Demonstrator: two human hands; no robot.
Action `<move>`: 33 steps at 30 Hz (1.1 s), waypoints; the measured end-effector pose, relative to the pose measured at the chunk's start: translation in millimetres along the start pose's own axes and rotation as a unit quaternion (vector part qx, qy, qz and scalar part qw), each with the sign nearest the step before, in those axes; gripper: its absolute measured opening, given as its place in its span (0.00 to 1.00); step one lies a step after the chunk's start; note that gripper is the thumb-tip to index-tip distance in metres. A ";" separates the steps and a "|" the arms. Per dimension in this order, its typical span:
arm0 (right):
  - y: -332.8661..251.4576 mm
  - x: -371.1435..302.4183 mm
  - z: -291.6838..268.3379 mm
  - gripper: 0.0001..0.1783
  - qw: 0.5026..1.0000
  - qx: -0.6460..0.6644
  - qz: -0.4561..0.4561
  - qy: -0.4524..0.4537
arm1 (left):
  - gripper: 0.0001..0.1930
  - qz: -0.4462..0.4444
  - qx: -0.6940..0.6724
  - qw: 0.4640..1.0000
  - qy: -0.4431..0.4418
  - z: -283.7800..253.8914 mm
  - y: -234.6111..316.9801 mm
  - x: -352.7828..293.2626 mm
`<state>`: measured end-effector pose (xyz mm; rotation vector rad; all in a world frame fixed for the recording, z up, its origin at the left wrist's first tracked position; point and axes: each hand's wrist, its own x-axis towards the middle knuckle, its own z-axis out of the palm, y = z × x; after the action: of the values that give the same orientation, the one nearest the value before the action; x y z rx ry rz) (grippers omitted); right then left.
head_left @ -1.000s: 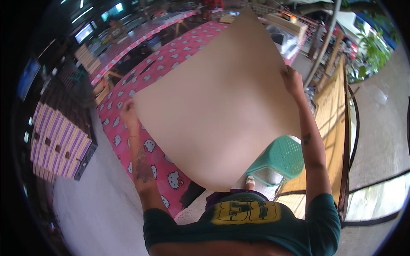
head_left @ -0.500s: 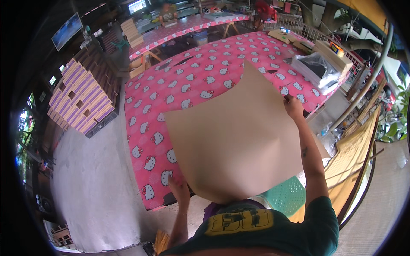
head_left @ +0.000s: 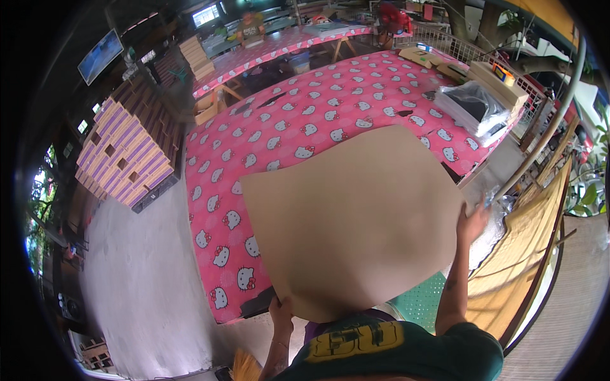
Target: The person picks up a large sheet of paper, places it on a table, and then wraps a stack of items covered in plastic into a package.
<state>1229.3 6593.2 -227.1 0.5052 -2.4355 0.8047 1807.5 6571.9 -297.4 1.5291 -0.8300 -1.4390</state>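
A large plain brown paper sheet (head_left: 356,216) lies over the near part of a table with a pink cartoon-cat cover (head_left: 216,184). Its near side bows down toward my body. At the sheet's lower left edge, my left hand (head_left: 281,312) is closed with the edge between thumb and fingers. My right hand (head_left: 471,223) is at the sheet's right edge, thumb against the paper and fingers spread outward, slightly blurred.
A green perforated plastic seat (head_left: 420,301) is below the sheet. Plastic-wrapped stock (head_left: 470,108) and brown boxes (head_left: 499,86) sit at the far right. Stacked cartons (head_left: 127,152) stand at left. A person (head_left: 251,30) is behind another pink table (head_left: 279,47).
The far side of the sheet has come down and flattened. My right hand has let go of the far right corner and moved nearer. My left hand has moved onto the lower left edge.
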 end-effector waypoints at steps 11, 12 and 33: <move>62.6 -168.4 16.2 0.47 0.545 0.574 0.442 -0.423 | 0.16 0.003 -0.084 0.992 -0.094 57.0 32.5 71.3; 50.5 -158.9 22.2 0.39 0.521 0.634 0.409 -0.398 | 0.17 -0.010 -0.093 0.989 -0.114 65.5 40.4 75.1; -11.5 -87.5 63.5 0.31 0.662 0.539 0.356 -0.380 | 0.18 0.068 -0.158 0.980 -0.096 115.8 62.4 96.9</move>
<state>1281.7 6560.3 -316.4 0.2395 -2.5364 2.9688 1709.5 6442.6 -278.3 1.0875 -0.7596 -1.5498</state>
